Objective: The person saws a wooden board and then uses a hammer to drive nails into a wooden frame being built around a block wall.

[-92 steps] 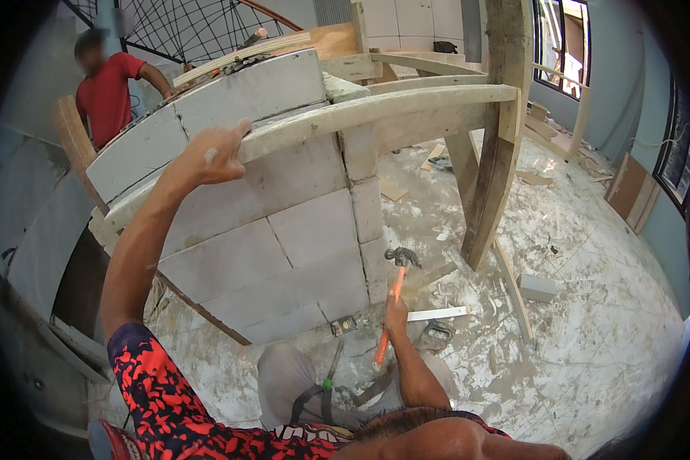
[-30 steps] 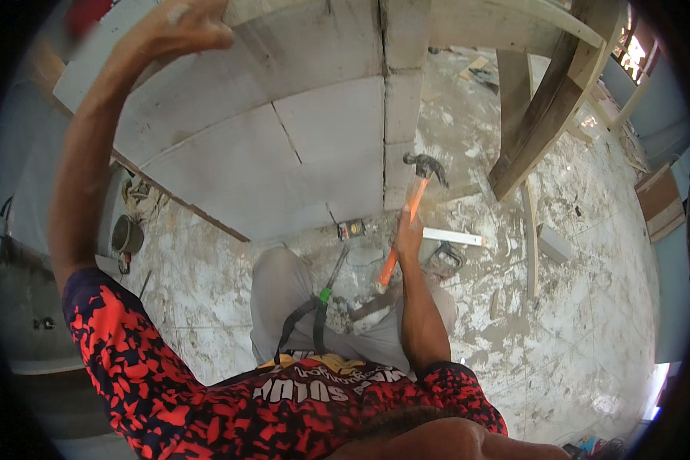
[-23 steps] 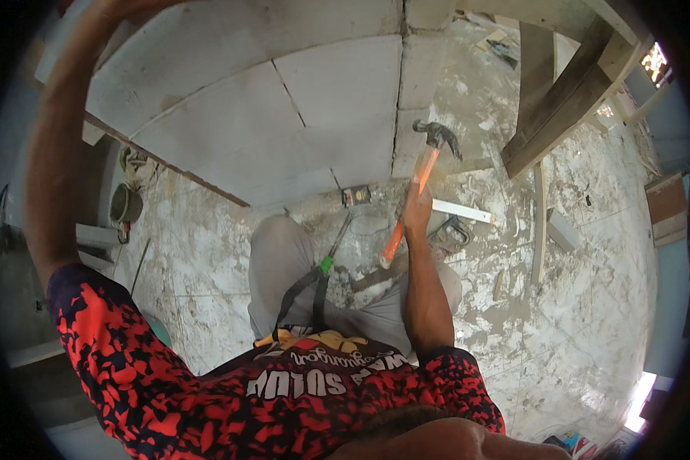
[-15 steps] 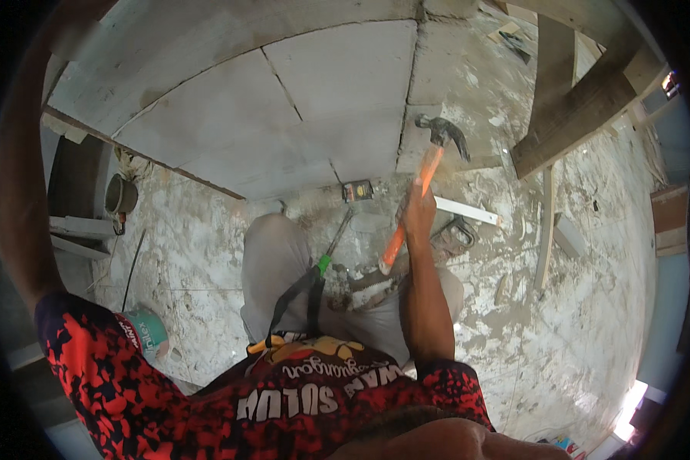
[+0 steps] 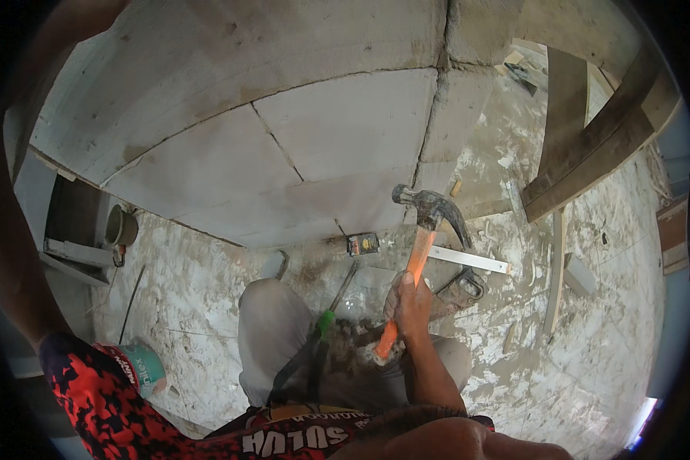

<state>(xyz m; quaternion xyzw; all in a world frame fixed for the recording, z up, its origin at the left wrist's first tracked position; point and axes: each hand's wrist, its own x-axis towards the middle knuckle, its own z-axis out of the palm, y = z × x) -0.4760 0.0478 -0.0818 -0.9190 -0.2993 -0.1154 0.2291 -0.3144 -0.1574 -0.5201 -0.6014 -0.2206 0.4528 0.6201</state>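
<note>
My right hand is closed around the orange handle of a claw hammer. The dark steel head points up toward the block wall, its claw toward the right. My left arm reaches up along the left side, and my left hand lies at the upper left rim by the top of the wall; its fingers cannot be made out. Below the hammer, a handsaw rests on the floor, partly hidden by my right hand. A green-handled tool with a metal shaft stands near my knee.
A small dark box lies at the wall's foot, and a white metal strip beside the hammer. Wooden beams slant at the upper right. A paint bucket and a round pot stand on the left of the stained floor.
The view has tilted up, showing more wall. My right hand still grips the hammer, whose head now sits lower in the picture. My left arm stays raised.
</note>
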